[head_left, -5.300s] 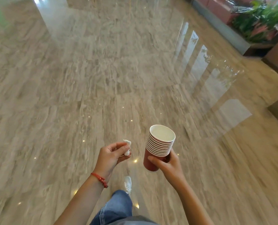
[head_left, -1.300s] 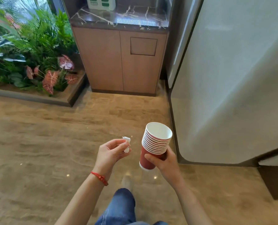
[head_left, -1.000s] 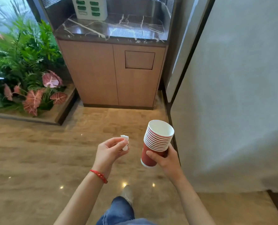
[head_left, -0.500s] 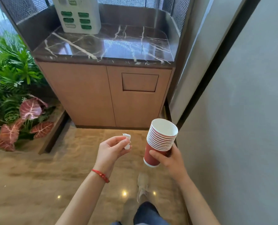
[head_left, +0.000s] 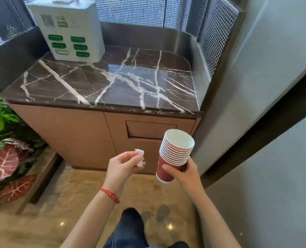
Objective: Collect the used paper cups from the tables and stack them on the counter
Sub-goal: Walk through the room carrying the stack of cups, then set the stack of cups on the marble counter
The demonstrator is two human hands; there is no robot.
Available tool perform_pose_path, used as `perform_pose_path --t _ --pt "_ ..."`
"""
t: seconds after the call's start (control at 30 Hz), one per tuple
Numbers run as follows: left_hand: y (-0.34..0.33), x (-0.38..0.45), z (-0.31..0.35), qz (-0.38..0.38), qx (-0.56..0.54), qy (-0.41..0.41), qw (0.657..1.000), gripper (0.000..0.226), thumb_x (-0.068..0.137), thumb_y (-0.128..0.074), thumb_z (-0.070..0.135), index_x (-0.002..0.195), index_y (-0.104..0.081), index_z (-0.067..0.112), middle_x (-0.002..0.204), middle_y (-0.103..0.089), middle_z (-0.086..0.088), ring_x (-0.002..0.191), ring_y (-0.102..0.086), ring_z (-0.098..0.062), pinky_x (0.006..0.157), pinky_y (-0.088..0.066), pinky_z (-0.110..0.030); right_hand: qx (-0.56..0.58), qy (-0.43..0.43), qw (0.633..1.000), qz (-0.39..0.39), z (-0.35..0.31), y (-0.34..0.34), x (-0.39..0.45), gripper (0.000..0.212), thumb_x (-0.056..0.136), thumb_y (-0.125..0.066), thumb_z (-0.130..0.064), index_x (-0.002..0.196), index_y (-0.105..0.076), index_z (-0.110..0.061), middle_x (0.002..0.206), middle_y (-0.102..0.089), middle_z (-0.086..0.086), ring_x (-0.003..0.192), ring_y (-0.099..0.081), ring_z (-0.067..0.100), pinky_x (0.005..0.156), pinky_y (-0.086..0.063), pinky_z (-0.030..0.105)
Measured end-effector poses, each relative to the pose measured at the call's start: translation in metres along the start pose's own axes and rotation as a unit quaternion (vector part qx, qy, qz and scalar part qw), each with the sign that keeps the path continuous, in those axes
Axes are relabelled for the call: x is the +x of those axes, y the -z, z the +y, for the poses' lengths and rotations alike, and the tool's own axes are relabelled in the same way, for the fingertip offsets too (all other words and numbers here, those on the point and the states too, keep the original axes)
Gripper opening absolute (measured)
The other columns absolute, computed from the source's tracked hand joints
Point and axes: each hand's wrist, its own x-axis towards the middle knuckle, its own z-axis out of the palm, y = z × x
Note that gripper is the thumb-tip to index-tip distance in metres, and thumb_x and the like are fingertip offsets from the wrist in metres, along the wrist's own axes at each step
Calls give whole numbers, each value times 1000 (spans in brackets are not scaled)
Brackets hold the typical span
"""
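Cups (head_left: 174, 154) gripped in right hand (head_left: 186, 171).

The counter (head_left: 112, 83) stands ahead, a charging box (head_left: 68, 31) on its back-left corner. Plants (head_left: 3, 158) lie left of it, a wall (head_left: 264, 86) right. Before it — the cup stack (head_left: 173, 154) in the right hand (head_left: 186, 173), beside the left hand (head_left: 121, 165) pinching a paper wad (head_left: 140, 157).

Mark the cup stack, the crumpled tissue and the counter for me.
cup stack (head_left: 173, 154): head view, on the banded rims below the top cup.
crumpled tissue (head_left: 140, 157): head view, on the white wad above the fingertips.
counter (head_left: 112, 81): head view, on bare marble top.
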Motion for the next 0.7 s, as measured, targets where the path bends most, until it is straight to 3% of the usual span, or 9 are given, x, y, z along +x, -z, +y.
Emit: perform_pose_path --t 0.1,0.27,0.37,0.57,0.7 --pt "-15 49 14 3 7 0 1000 3 74 -73 12 75 -76 13 78 -74 -7 77 -71 -23 64 -56 -25 -6 -2 1000 0 -4 2 49 51 64 -83 -17 107 -57 -29 103 -68 -9 95 -65 6 70 -53 17" --pt "-47 143 44 -36 10 -4 999 4 76 -70 8 78 -74 9 76 -74 -5 73 -70 -19 62 -54 -21 4 17 999 34 -22 4 137 62 50 -81 -43 106 -58 -30 98 -70 -18 94 -65 3 73 -52 15" --pt "-65 200 66 -62 9 4 998 6 75 -70 8 81 -72 7 75 -73 -4 72 -70 -17 62 -54 -20 1 39 997 61 -36 5 195 55 53 -81 -37 104 -60 -29 97 -71 -19 92 -66 1 74 -51 13" --pt "-83 294 115 -74 14 11 997 4 75 -71 9 74 -75 10 72 -72 -6 70 -69 -15 60 -54 -20 -19 50 993 109 -71 6 298 51 63 -82 -19 107 -58 -27 104 -68 -12 99 -64 6 88 -49 28" --pt "-93 336 125 -73 31 37 996 3 74 -71 10 76 -73 11 73 -73 -6 71 -69 -17 61 -55 -22 -26 32 992 123 -76 9 340 61 54 -79 -42 109 -55 -34 105 -63 -23 98 -60 -7 82 -48 15"
